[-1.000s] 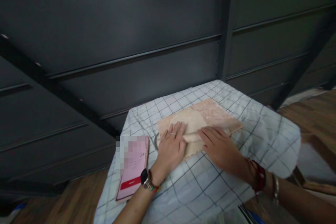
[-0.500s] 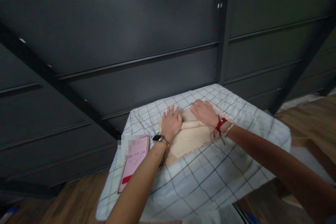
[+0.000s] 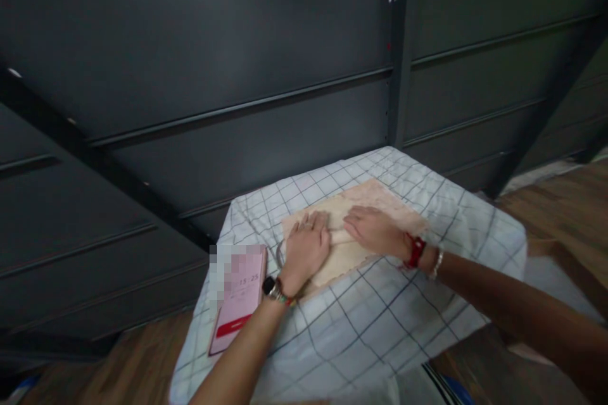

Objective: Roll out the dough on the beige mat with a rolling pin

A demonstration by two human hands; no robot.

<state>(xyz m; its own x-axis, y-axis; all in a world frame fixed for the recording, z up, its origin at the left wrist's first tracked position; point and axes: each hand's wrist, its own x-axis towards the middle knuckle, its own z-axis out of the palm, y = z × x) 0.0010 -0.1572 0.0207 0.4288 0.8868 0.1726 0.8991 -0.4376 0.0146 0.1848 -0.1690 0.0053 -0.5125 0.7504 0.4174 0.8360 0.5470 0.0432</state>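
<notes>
A cream piece of fabric (image 3: 342, 261) with uneven edges lies on top of a pinkish piece (image 3: 373, 190) in the middle of the small table. Across the cream piece runs a raised fold (image 3: 340, 237) between my hands. My left hand (image 3: 308, 248) rests palm down on its left part, fingers stretched out. On the right part lies my right hand (image 3: 375, 230), also palm down, with its fingers extended and slightly bent. Neither hand grips anything. The fabric under both palms is hidden.
A white checked tablecloth (image 3: 361, 329) covers the table. A phone (image 3: 244, 300) showing a timer lies by my left forearm. Dark metal panels (image 3: 266, 139) stand behind the table. An open cardboard box (image 3: 565, 266) is on the wooden floor at right.
Both hands have slid back toward me over the fabric, uncovering its far edge and the pinkish piece. The view has shifted slightly.
</notes>
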